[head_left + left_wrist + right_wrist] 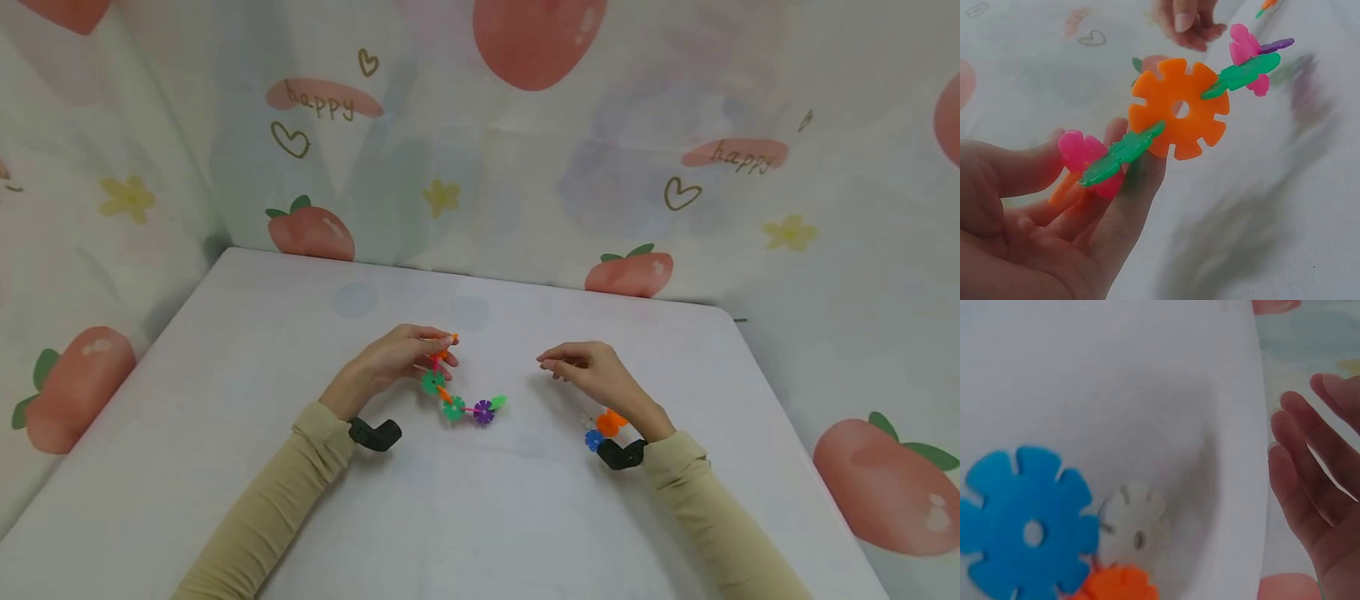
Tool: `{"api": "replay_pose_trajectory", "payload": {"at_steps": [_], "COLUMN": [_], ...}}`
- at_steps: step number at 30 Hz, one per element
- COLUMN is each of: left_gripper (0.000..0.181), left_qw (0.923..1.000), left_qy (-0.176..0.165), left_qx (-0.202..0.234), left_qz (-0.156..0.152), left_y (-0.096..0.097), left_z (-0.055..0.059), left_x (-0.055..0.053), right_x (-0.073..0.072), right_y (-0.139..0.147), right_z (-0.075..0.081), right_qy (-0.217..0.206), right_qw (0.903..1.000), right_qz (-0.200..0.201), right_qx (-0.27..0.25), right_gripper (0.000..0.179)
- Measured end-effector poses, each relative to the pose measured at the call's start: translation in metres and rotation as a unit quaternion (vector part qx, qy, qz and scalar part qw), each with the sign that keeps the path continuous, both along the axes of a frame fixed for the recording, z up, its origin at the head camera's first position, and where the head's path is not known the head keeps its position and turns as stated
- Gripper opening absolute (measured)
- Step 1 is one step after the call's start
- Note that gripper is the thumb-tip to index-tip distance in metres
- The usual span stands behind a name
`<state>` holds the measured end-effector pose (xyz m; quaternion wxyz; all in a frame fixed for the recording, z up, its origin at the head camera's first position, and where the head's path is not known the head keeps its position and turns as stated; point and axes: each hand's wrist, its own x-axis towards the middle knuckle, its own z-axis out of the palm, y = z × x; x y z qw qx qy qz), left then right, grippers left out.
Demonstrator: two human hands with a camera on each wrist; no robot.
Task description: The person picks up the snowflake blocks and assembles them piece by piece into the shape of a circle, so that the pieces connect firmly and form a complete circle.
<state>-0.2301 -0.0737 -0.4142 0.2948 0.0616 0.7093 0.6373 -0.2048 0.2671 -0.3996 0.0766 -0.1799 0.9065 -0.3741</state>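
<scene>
My left hand [397, 354] holds one end of a chain of interlocking plastic snowflake discs, lifted off the table. In the left wrist view the thumb and fingers are around a pink disc [1079, 150] and a partly hidden orange disc at that end. Slotted on from there are a green disc [1124, 155], a large orange disc [1207, 128] and another green disc [1241, 76]. The chain's far part curves right to a purple disc [483, 412] and a light green disc [498, 402]. Nothing shows in my right hand [592, 368], its fingers loosely bent above the table.
Below my right wrist lie a blue disc [997, 519], a white disc [1138, 519] and orange discs [610, 423] on the white table [450, 517]. A fruit-patterned cloth [510, 167] hangs behind the table. Black wrist mounts [378, 434] sit at both cuffs.
</scene>
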Motion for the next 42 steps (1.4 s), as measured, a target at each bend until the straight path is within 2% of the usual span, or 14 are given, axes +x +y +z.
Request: {"api": "replay_pose_trajectory", "payload": {"at_steps": [5, 11, 19, 23, 28, 35, 42], "left_gripper": [0.045, 0.045, 0.043, 0.044, 0.044, 0.043, 0.044], "left_qw": [1.0000, 1.0000, 0.9997, 0.9997, 0.9996, 0.9997, 0.9997], "left_qy": [0.010, 0.002, -0.011, -0.014, -0.012, -0.007, -0.012], "left_qx": [-0.001, 0.001, 0.010, 0.006, 0.007, 0.003, 0.009], "left_qz": [0.001, 0.007, 0.017, 0.022, 0.023, 0.021, 0.019], "left_y": [-0.003, -0.002, -0.001, -0.001, -0.002, -0.002, -0.002], "left_z": [0.002, 0.001, 0.000, 0.000, 0.000, 0.001, 0.003], "left_x": [0.000, -0.001, -0.001, -0.002, -0.001, 0.000, -0.001], "right_x": [0.008, 0.020, 0.030, 0.034, 0.038, 0.042, 0.042], "right_y": [0.021, 0.044, 0.064, 0.070, 0.075, 0.075, 0.074], "right_z": [-0.001, -0.002, -0.003, -0.002, -0.005, -0.009, -0.010], "right_qy": [-0.004, -0.009, -0.017, -0.034, -0.050, 0.002, -0.010], "right_qw": [0.9995, 0.9976, 0.9954, 0.9925, 0.9911, 0.9908, 0.9925], "right_qz": [-0.011, -0.027, -0.024, -0.028, -0.025, -0.001, -0.021], "right_qx": [0.028, 0.063, 0.091, 0.114, 0.121, 0.135, 0.120], "right_gripper": [0.022, 0.019, 0.016, 0.015, 0.018, 0.020, 0.011]}}
